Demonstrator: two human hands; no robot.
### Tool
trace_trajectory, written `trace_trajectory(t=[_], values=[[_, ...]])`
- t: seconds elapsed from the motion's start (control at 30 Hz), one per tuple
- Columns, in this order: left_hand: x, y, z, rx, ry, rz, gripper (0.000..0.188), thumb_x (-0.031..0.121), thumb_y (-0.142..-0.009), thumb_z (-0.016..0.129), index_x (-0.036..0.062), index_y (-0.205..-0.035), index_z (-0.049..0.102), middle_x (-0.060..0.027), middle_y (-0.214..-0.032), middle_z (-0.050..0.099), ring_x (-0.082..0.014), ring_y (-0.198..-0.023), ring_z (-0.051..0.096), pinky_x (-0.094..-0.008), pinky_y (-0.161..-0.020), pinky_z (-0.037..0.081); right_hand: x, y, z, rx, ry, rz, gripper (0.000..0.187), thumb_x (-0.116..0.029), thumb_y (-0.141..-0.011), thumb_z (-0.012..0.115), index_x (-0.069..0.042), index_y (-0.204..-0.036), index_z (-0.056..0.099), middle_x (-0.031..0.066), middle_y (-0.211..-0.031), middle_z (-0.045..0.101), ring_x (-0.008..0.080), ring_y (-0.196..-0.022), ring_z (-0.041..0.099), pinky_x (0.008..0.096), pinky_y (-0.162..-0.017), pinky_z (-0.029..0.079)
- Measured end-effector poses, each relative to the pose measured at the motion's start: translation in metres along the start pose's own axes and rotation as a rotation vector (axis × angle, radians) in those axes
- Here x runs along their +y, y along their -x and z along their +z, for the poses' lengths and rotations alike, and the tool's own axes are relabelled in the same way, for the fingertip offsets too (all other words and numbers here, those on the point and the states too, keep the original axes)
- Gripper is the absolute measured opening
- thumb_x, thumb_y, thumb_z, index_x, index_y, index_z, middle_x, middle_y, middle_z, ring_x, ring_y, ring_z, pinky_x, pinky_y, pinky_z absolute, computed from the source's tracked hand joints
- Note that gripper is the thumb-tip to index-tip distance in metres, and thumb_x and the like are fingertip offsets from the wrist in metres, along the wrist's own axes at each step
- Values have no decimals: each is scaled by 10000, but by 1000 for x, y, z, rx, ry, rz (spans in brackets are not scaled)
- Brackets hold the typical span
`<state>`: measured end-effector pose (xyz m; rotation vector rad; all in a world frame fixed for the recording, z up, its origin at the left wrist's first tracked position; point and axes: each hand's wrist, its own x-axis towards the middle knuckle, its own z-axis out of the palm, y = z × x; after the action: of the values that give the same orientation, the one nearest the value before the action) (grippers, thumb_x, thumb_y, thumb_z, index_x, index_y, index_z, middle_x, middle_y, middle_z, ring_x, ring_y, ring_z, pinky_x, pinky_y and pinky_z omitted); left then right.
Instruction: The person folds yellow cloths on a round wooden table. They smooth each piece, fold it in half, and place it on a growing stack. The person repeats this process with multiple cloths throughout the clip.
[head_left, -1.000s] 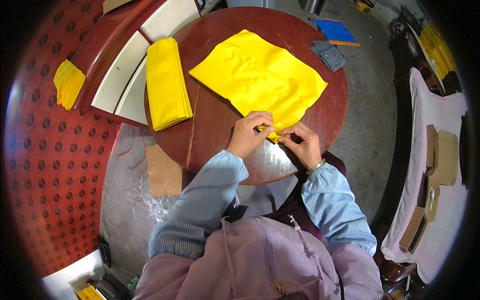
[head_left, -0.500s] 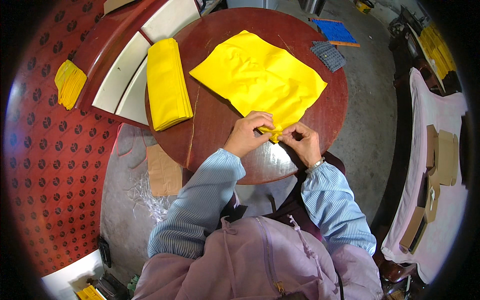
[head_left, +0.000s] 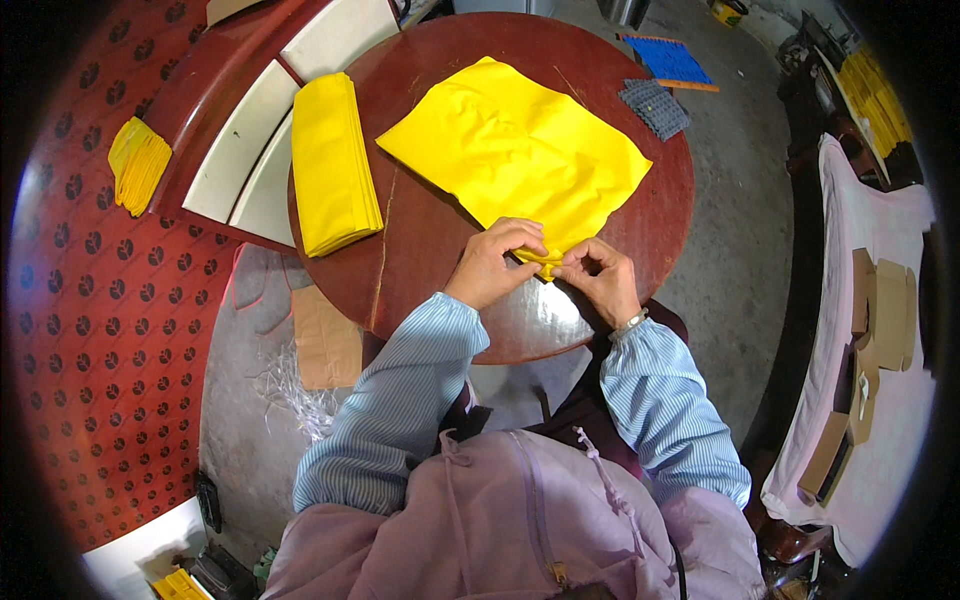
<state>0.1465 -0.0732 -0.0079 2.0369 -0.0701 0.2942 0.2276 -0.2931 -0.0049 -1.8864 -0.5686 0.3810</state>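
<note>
A yellow fabric sheet (head_left: 520, 140), creased and roughly rectangular, lies across a round dark-red table (head_left: 430, 270). Its near corner is gathered between my two hands at the table's front part. My left hand (head_left: 492, 262) pinches the gathered edge from the left, thumb and forefinger closed on it. From the right, my right hand (head_left: 606, 280) grips the same corner between thumb and fingertips. Whether the sheet is one layer or a flat bag cannot be told. Left of it rests a thick stack of folded yellow fabric (head_left: 335, 165).
At the table's far right edge lie a grey textured mat (head_left: 655, 108) and, beyond it, a blue mesh piece (head_left: 672, 62). A red cabinet with white panels (head_left: 258, 125) borders the left. Brown cardboard (head_left: 326, 338) and shredded strips (head_left: 300, 385) lie on the floor. Open boxes (head_left: 890, 315) sit far right.
The view has shifted very slightly. Both hands stay pinched at the near corner of the yellow sheet, with only small finger movement.
</note>
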Motion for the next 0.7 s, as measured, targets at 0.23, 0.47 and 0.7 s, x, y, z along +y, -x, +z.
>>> trace_trajectory(t=[0.23,0.47,0.7], values=[[2,0,0,-18,7,-48,280,2,-801,880,75,-1051,777,-95,-1239,761,-265,-1268,699,-385,-1083,576,1,-2,-4,-42,-4,5,171,-92,-872,903,-23,-939,762,17,-879,718,91,-769,636,263,-720,534],[6,-1,-2,-15,16,-38,290,-2,-799,881,73,-1059,776,-95,-1237,760,-266,-1263,702,-382,-1069,583,6,-5,-6,-72,-69,-13,166,-94,-887,893,-25,-970,767,11,-902,723,85,-773,631,259,-725,533],[4,0,-1,-10,-17,-16,306,-9,-794,875,57,-1072,767,-113,-1239,759,-270,-1253,707,-374,-1061,579,6,-5,-5,-76,-98,-37,148,-88,-890,887,-29,-997,803,14,-932,741,87,-788,642,261,-731,533]])
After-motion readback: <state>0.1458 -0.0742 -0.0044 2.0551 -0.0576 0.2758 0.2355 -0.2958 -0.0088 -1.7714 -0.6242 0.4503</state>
